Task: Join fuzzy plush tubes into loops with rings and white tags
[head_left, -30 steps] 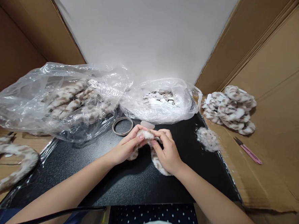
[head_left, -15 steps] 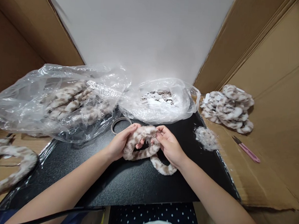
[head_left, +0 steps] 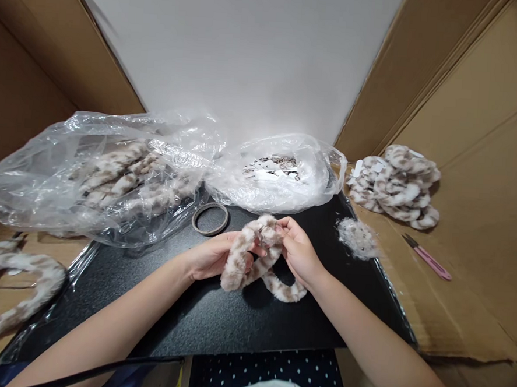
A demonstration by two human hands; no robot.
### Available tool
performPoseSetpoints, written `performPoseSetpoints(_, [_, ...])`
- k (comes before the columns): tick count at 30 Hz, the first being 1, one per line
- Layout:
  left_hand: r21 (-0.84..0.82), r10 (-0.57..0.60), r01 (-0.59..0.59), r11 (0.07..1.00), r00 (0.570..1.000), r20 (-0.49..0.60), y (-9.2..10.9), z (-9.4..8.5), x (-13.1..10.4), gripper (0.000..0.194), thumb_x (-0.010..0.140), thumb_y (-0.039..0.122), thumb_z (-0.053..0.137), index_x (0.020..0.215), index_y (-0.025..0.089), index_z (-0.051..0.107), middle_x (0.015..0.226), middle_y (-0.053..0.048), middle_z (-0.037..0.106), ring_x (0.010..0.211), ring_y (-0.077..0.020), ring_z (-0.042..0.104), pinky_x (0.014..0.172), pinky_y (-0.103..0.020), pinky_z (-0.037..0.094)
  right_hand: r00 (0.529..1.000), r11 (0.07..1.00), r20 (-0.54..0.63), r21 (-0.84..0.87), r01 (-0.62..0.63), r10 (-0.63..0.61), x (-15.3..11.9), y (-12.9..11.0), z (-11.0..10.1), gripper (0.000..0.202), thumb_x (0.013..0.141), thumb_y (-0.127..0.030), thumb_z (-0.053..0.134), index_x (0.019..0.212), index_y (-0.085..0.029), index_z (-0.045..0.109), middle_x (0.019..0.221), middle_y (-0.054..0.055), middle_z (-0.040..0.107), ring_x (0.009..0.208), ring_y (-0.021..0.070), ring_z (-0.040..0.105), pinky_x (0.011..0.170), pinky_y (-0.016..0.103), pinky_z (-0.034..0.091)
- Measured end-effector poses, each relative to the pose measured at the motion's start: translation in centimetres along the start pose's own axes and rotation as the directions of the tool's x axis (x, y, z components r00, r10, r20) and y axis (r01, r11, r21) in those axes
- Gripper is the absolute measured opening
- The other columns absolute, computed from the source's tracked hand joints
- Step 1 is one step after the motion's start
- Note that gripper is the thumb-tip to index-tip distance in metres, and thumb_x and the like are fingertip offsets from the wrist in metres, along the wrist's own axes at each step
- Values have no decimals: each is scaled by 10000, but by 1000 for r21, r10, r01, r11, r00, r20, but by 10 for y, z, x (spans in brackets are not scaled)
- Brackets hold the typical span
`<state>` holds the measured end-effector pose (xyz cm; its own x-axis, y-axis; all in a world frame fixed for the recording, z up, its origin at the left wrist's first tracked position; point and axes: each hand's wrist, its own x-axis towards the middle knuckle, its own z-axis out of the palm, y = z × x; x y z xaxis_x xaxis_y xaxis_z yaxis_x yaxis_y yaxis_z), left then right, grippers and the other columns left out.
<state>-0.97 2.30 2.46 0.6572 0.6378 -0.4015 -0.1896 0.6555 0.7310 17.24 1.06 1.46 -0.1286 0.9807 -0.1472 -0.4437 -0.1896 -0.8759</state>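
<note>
A fluffy beige and white ring (head_left: 238, 256) is held up over the black table, tilted, with a second loop (head_left: 285, 290) lying below it to the right. My left hand (head_left: 215, 254) grips the fluffy ring from its left side, with fingertips showing through its opening. On the ring's upper right, my right hand (head_left: 298, 247) pinches the fluffy fabric between thumb and fingers. Just behind my left hand lies a flat round ring (head_left: 210, 219), perhaps a tape roll, touching neither hand.
Clear plastic bags hold fluffy pieces (head_left: 115, 173) at left and tags (head_left: 277, 168) at centre back. On the right are piled fluffy rings (head_left: 401, 187), a lint clump (head_left: 357, 238) and pink snips (head_left: 429, 259). Another fluffy ring (head_left: 47, 277) lies far left. Cardboard walls (head_left: 476, 142) flank the table.
The fluffy ring has turned and tilted more upright. My left hand has shifted down from its top edge, while my right hand still grips the upper right part.
</note>
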Motion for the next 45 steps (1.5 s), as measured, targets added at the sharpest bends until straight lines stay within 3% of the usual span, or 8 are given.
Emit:
performPoseSetpoints(4, [93,130,-117,989,978,-162,-4,-1,5,247,735,275,725,915,118,660,756,-40,641,606,-109,555,573,-211,460,999,998,-11,-41,43,-44,0,3,-1,336,688,-438,761,795,-207,541,724,-43,583,688,116,537,669,249,415])
performPoseSetpoints(7, [402,584,-452,796,749,-313,-2,-5,4,206,786,304,658,952,190,618,831,-19,615,707,-137,558,654,-242,466,999,998,-23,-53,37,-38,-1,4,-1,353,686,-453,760,813,-210,538,721,-42,579,678,116,536,673,254,422])
performPoseSetpoints(10, [826,832,-509,242,547,93,1,-6,-2,307,744,284,728,1027,213,634,1005,-60,605,914,-200,561,840,-329,470,1000,998,-12,-60,27,-27,-2,4,0,360,703,-471,749,819,-214,525,733,-37,579,677,120,544,670,261,434])
performPoseSetpoints(14, [895,780,-416,-158,504,371,-4,-2,-4,359,759,234,742,1108,250,659,1033,-75,588,941,-216,567,841,-352,473,998,995,6,-88,56,-55,-4,6,2,372,696,-480,764,798,-209,530,717,-41,570,657,107,529,646,249,423])
performPoseSetpoints(18, [900,812,-418,-119,481,331,-9,1,-1,124,829,184,657,932,229,709,865,-45,601,762,-159,564,676,-273,459,999,990,25,-129,50,-47,-4,8,4,383,686,-503,768,780,-201,551,694,-40,584,642,102,539,634,248,429])
performPoseSetpoints(28, [693,764,-503,517,636,-108,-6,10,-2,172,815,334,695,806,164,672,766,-38,683,689,-150,606,637,-247,468,1000,998,18,-55,-17,18,-5,11,2,400,664,-500,795,779,-207,548,701,-39,596,649,115,560,666,274,442])
performPoseSetpoints(42, [896,819,-425,130,555,144,-13,3,3,33,839,189,612,806,181,611,756,-21,586,696,-143,535,662,-266,436,1000,999,0,-46,-26,26,-5,20,6,429,638,-545,792,790,-225,550,742,-30,594,688,117,555,682,269,447])
performPoseSetpoints(45, [898,871,-439,22,450,198,-16,1,4,163,814,163,624,964,201,571,820,-23,577,704,-140,532,649,-263,453,1000,999,6,-41,-28,29,-5,21,6,415,661,-534,782,801,-223,545,749,-28,591,694,118,561,694,275,453])
